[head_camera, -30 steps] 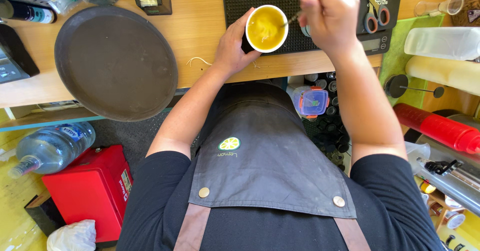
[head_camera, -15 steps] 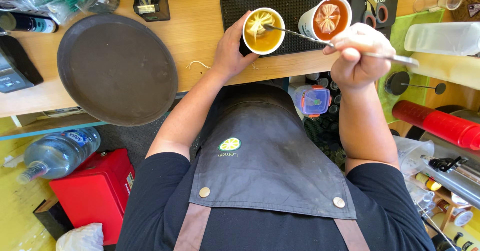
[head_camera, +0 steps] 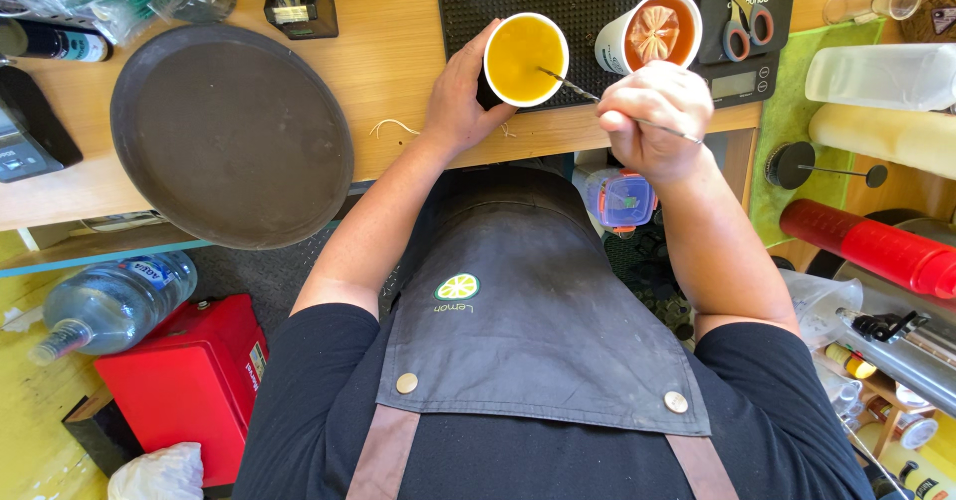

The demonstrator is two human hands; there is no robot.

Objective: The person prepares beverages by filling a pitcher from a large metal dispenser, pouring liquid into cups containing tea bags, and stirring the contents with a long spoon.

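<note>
A person in a dark apron (head_camera: 543, 331) stands at a wooden counter (head_camera: 398, 52), seen from above. A big round brown tray (head_camera: 231, 133) lies on the counter to the left, its near edge overhanging. A red box (head_camera: 189, 380) sits on the floor lower left, with a clear water bottle (head_camera: 110, 306) lying just beside it. A black bar mat (head_camera: 588, 17) lies on the counter ahead. On the mat stands a white cup (head_camera: 526, 59) of yellow-orange liquid. The left hand (head_camera: 460, 97) is closed around the cup's left side, holding it. Just right of it on the mat stands a second cup (head_camera: 652, 32) of reddish drink with something pale and creased inside. The right hand (head_camera: 652, 122) is closed in a fist on the handle of a thin metal spoon (head_camera: 583, 90), whose tip dips into the yellow-orange liquid. Scissors (head_camera: 739, 12) rest on a black scale (head_camera: 745, 72) at the far right of the mat.
</note>
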